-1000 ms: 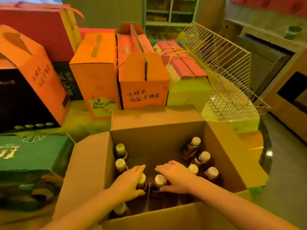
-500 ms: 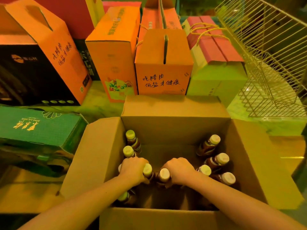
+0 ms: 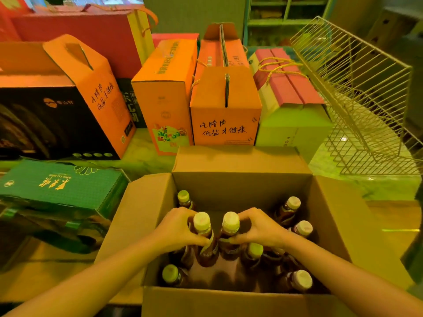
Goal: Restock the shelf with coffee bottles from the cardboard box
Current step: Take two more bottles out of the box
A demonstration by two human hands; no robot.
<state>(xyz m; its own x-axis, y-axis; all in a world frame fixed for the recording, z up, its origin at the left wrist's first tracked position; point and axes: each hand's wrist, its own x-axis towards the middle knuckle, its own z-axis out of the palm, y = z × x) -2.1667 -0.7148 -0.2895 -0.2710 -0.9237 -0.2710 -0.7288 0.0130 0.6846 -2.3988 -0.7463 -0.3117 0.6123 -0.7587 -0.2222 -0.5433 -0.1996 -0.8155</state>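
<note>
Bottles (image 3: 207,248) taken two at a time: left hand (image 3: 176,229) wrapped round the neck of one, right hand (image 3: 258,229) round the neck of its neighbour (image 3: 230,225). Fingers curled firmly on both necks. Pair side by side, close together, caps raised above the others yet inside the box (image 3: 240,191).

Early in the job, by the look of it. At least six more capped bottles standing in the box, along the left wall, along the right wall and at the near corners. No stocked bottles to be made out anywhere. Left to do, as a judgement: lift the pair clear of the flaps, carry to the shelf, set down, return for the rest.

Box open-flapped, just in front of a pale green marbled table (image 3: 142,145). Table crowded with gift cartons: orange (image 3: 225,106) with brush-style characters, green (image 3: 59,186) at left, black (image 3: 45,120) behind that, pink-topped at right. Tilted wire rack (image 3: 357,99) on the right. Green shelf (image 3: 286,19) far back across the room, contents too dim to name. Yellow-green light over everything.
</note>
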